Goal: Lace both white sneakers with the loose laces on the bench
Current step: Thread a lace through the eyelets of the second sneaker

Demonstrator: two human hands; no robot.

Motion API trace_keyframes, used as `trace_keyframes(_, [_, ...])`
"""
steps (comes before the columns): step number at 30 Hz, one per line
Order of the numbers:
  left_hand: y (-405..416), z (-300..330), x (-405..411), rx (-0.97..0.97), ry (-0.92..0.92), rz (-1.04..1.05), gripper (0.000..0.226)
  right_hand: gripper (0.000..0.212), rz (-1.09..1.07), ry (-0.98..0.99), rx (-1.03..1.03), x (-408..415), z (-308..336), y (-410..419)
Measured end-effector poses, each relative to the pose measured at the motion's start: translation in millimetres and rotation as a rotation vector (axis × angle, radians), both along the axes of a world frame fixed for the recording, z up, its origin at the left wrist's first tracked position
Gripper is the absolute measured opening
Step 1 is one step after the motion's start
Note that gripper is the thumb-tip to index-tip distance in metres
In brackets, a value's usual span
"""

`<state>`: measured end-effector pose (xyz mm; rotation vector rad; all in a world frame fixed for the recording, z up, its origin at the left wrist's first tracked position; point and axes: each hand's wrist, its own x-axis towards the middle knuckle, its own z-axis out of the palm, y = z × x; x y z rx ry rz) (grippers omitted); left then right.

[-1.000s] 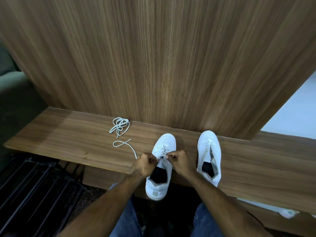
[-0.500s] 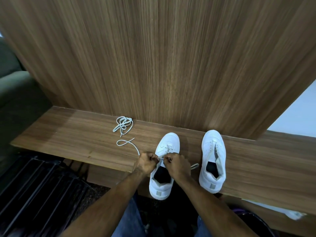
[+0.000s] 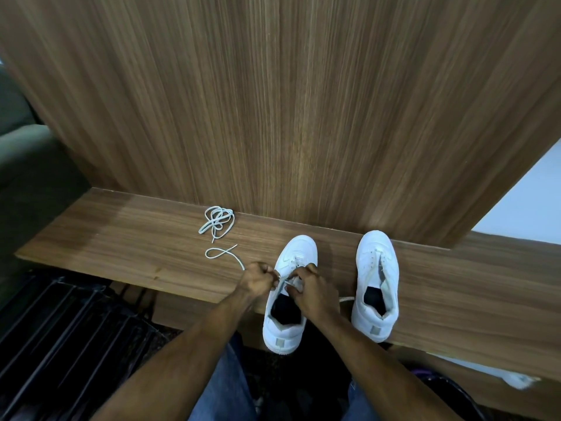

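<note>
Near the lower centre of the frame, the left hand (image 3: 256,279) and right hand (image 3: 312,288) are pinching a white lace (image 3: 283,281) over the left sneaker (image 3: 290,299) on the wooden tabletop (image 3: 127,241). The second sneaker (image 3: 376,284) is standing just right. A loose lace (image 3: 218,221) is lying coiled further left.

Matt wood-grain bench (image 3: 127,241); smooth white sneakers (image 3: 376,268); woven laces (image 3: 218,221).
</note>
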<state>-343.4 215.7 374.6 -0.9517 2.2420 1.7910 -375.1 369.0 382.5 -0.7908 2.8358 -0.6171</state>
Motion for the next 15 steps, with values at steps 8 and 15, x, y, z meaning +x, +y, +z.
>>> trace_keyframes(8, [-33.5,63.0,-19.0,0.45,0.342,0.461,0.021,0.034,0.11,0.131,0.195,2.9,-3.3,20.0])
trace_keyframes(15, [-61.6,72.7,-23.1,0.506,0.413,0.648,0.015,0.034,0.074,0.049,0.17,5.0,-0.3,21.8])
